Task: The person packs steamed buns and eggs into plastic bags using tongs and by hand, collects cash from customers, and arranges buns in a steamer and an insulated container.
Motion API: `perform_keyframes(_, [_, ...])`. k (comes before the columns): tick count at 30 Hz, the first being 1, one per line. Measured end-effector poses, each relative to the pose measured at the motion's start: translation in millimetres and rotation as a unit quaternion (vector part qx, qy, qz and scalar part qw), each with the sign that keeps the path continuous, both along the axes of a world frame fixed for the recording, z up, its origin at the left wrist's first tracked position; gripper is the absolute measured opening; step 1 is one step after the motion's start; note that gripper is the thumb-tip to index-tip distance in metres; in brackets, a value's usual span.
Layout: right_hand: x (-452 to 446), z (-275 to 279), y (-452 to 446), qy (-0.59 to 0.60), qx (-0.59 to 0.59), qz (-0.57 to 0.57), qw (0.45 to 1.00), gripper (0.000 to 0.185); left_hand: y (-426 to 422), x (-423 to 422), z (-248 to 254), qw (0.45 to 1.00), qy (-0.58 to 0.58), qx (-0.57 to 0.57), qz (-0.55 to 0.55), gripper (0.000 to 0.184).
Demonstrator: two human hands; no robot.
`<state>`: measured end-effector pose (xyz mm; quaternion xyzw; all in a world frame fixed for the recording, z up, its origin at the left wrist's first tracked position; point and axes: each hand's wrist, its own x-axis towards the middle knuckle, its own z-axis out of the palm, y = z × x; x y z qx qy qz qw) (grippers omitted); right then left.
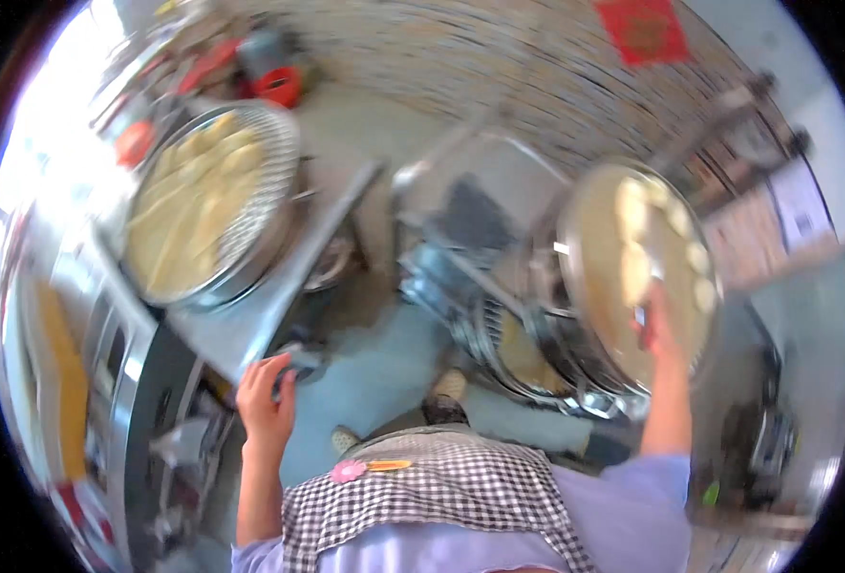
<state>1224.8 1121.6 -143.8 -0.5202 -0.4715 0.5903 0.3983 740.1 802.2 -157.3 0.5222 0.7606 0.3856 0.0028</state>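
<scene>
My right hand [667, 329] reaches over a round steamer tray [589, 277] on the right. Its fingers are closed around the dark handle of a small tool [643, 327], whose far end is blurred against the food. Pale, rounded dough pieces [635, 272] lie in a row and along the tray's right side, on a light liner. My left hand [267, 401] hangs near the corner of a metal table [236, 349], its fingers loosely bent and the thumb apart, with nothing visible in it.
Another round steamer tray [284, 158] on the left table holds pale strips and lumps. Under the right tray stand more stacked steamers [527, 358] beside a metal cart [513, 158]. A brick wall [422, 48] is behind; my shoes [451, 384] are on the floor between.
</scene>
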Motion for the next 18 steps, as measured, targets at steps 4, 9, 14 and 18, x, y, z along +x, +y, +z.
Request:
perform_keyframes(4, [-92,19,-40,0.035,0.051,0.002,0.998,0.039,-126,-56,2,0.994,0.044,0.003,0.104,0.018])
perform_keyframes(9, [-264,44,-132,0.085,0.096,0.115,0.985,0.044,-266,-143,13,0.977,0.098,0.026,0.188,0.019])
perform_keyframes(14, [-445,35,-203,0.126,0.078,0.296,0.944,0.039,-381,-226,43,0.941,0.119,-0.004,0.317,0.022])
perform_keyframes(18, [-571,44,-268,0.139,0.021,0.456,0.879,0.037,-433,-302,54,0.911,0.202,0.024,0.358,0.025])
